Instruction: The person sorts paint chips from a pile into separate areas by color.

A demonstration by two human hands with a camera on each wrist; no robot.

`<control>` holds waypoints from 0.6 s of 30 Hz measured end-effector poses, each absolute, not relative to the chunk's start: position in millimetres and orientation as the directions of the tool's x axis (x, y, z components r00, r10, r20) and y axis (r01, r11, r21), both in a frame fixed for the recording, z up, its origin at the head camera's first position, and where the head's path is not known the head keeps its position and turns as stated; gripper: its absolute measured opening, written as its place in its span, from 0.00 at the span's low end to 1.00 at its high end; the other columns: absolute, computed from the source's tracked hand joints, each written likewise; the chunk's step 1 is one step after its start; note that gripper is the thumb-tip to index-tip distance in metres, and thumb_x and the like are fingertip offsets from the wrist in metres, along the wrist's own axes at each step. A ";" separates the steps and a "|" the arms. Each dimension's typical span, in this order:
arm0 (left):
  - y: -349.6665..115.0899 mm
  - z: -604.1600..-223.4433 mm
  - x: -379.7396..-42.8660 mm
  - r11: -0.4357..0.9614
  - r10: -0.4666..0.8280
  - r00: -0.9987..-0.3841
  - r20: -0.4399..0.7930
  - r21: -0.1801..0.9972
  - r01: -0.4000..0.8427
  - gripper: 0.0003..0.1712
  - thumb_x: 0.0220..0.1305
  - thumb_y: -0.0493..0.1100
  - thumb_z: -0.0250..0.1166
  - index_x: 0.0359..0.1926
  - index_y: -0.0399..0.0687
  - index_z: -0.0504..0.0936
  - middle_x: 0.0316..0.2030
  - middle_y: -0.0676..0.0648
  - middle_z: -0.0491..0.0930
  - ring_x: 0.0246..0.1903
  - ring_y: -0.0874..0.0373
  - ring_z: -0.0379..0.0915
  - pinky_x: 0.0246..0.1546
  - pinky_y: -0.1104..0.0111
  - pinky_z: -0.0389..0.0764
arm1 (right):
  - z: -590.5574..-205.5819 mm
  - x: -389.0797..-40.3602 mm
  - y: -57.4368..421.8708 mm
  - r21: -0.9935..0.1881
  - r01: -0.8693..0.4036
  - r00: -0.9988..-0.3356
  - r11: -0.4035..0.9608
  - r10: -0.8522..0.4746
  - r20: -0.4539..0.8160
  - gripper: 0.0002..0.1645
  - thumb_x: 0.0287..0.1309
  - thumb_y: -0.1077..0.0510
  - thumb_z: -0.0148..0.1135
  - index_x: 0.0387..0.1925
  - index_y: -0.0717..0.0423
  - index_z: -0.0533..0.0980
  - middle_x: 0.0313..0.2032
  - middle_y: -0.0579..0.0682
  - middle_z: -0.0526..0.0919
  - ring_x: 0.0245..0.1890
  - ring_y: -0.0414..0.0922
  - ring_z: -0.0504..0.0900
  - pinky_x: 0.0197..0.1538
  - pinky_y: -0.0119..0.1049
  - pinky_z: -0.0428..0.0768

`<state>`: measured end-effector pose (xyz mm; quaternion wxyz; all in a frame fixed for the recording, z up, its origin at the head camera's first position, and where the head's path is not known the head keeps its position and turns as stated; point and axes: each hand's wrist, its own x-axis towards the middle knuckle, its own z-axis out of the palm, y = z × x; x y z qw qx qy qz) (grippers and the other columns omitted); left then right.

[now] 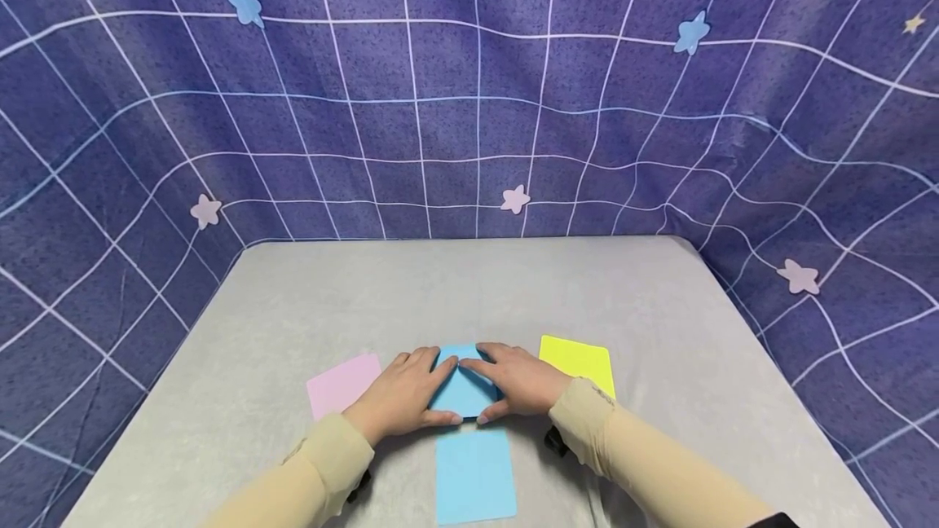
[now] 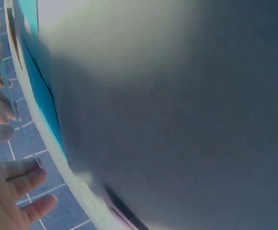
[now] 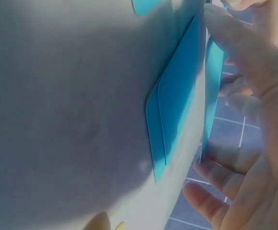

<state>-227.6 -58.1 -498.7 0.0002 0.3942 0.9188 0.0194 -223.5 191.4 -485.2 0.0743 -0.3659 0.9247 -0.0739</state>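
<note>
A square blue paper sheet (image 1: pixel 464 391) is held between both hands at the middle of the table. My left hand (image 1: pixel 399 398) grips its left side, thumb at the near edge and fingers toward the far edge. On the opposite side my right hand (image 1: pixel 524 383) grips it the same way. In the right wrist view the held sheet (image 3: pixel 212 91) is seen nearly edge-on, raised above other blue sheets (image 3: pixel 174 103) lying overlapped on the table. Closer to me lies another blue sheet (image 1: pixel 475 475), flat and untouched.
Pink paper (image 1: pixel 343 381) lies left of the left hand, partly behind it. Yellow paper (image 1: pixel 578 358) lies beyond the right forearm, which covers part of it. The grey-covered table (image 1: pixel 455 283) meets a blue gridded curtain (image 1: pixel 469 129) at the back and sides.
</note>
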 end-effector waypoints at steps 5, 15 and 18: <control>-57.5 -496.1 -222.1 0.682 0.730 -0.682 0.041 0.022 0.731 0.52 0.64 0.78 0.57 0.74 0.43 0.70 0.66 0.32 0.71 0.66 0.39 0.68 0.63 0.46 0.71 | -483.2 -218.6 192.9 -0.193 -0.668 -0.721 0.719 -0.689 -0.070 0.54 0.56 0.31 0.73 0.77 0.48 0.65 0.71 0.64 0.68 0.69 0.58 0.71 0.67 0.52 0.72; -57.7 -493.0 -209.9 0.671 0.740 -0.669 0.072 -0.012 0.741 0.52 0.64 0.78 0.58 0.73 0.45 0.71 0.64 0.34 0.72 0.65 0.41 0.70 0.61 0.47 0.74 | -483.0 -207.7 194.7 -0.197 -0.678 -0.712 0.708 -0.700 -0.061 0.54 0.55 0.31 0.73 0.77 0.48 0.66 0.71 0.63 0.68 0.69 0.58 0.71 0.66 0.53 0.73; -57.8 -492.2 -206.5 0.674 0.737 -0.672 0.070 -0.008 0.738 0.52 0.63 0.78 0.58 0.73 0.45 0.72 0.63 0.35 0.73 0.64 0.42 0.70 0.60 0.48 0.74 | -481.7 -204.8 193.7 -0.193 -0.683 -0.709 0.704 -0.703 -0.056 0.54 0.55 0.31 0.74 0.76 0.48 0.67 0.70 0.62 0.69 0.68 0.57 0.72 0.66 0.52 0.73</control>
